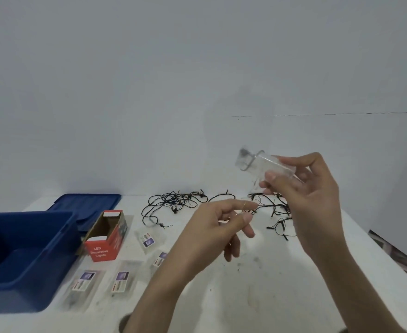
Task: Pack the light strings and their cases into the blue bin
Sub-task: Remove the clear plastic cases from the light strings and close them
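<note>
My right hand (303, 188) holds a clear plastic case (260, 164) in the air above the table, its open end pointing left. My left hand (219, 224) hovers lower, its thumb and forefinger pinching a thin wire. Dark light strings lie tangled on the white table: one bundle (173, 204) at the back centre, another (277, 212) partly behind my hands. Several clear cases with labels lie flat on the table, such as one (147, 239) and another (83, 282). The open blue bin (27, 280) stands at the left and looks empty.
A blue lid (87, 203) lies behind the bin. A red cardboard box (109, 236) marked LED Decorative Lights lies open on its side beside the bin. A plain wall rises behind the table (281, 284). The table's right edge runs diagonally at far right.
</note>
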`<control>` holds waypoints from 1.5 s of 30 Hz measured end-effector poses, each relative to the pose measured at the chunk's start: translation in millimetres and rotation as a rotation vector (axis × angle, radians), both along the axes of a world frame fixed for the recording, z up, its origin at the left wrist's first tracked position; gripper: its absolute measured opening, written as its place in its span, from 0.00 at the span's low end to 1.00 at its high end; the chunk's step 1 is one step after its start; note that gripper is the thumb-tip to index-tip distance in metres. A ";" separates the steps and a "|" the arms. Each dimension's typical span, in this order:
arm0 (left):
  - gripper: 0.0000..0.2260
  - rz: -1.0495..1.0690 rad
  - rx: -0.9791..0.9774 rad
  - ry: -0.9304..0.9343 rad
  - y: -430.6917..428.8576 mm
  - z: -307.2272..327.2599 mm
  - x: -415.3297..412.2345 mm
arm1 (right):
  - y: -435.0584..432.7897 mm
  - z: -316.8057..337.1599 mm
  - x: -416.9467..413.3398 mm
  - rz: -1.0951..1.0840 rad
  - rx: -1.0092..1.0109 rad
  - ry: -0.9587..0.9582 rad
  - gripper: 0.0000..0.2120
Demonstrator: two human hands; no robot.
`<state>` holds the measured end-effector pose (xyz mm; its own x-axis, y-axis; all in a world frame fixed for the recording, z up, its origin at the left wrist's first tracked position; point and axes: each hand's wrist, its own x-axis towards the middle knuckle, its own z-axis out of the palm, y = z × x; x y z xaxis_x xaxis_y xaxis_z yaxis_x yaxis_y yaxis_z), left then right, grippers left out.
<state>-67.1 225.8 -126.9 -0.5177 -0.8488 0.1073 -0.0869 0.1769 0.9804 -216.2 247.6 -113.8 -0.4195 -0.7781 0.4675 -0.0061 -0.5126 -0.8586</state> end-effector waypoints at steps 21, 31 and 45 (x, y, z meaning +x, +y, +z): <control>0.07 -0.014 0.050 0.164 -15.3 -6.0 7.0 | 1.4 1.9 -7.9 0.543 0.189 -0.445 0.17; 0.16 0.232 -0.731 -0.494 5.0 -1.4 7.3 | -2.2 -5.1 -3.8 0.147 0.209 -0.266 0.10; 0.10 0.126 -1.017 -0.570 -43.0 32.2 19.8 | 5.8 -20.1 -6.8 0.492 0.352 0.172 0.13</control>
<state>-47.2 182.8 -94.7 -0.6285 -0.5544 0.5455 -0.5406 0.8157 0.2060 -223.0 253.4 -133.9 0.0852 -0.9805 0.1773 0.0056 -0.1775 -0.9841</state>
